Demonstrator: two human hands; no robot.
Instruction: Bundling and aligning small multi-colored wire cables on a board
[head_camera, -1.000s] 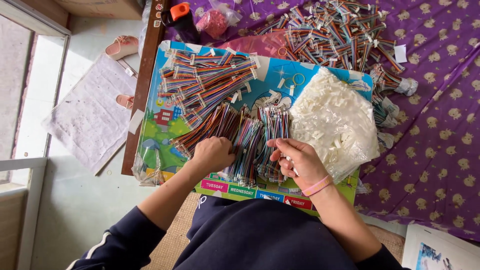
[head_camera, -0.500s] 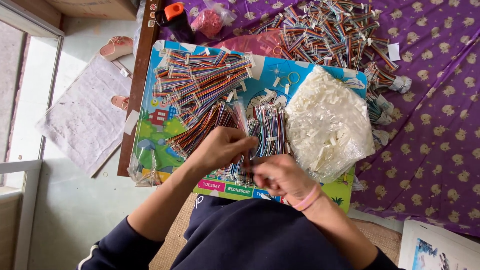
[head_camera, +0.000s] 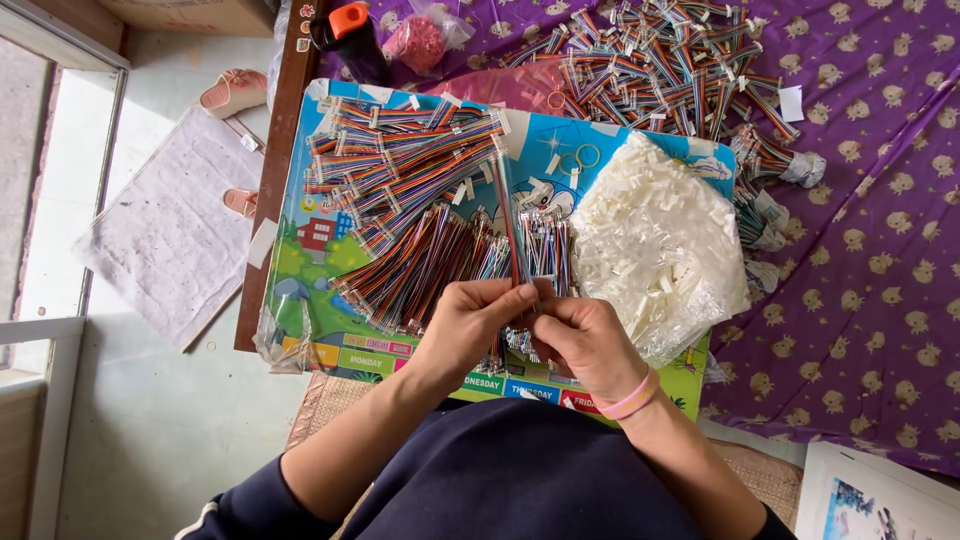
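Purple patterned cloth (head_camera: 880, 250) underlies everything; on it lies the colourful cartoon picture board (head_camera: 300, 270), taken here as landmark; its near edge meets the person's lap. Heap of white plastic connector housings in a clear bag (head_camera: 655, 245) covers the board's right part; fanned bundles of rainbow ribbon wires (head_camera: 400, 165) lie on its far left, with more loose bundles beyond its far edge. Left hand (head_camera: 470, 325) and right hand (head_camera: 585, 345) meet over the board's near middle, both pinched shut on one thin multicoloured wire strip (head_camera: 512, 235); its long axis runs away from the person, rising from the fingertips. Both hands are equally near it; open room lies only toward the lap.
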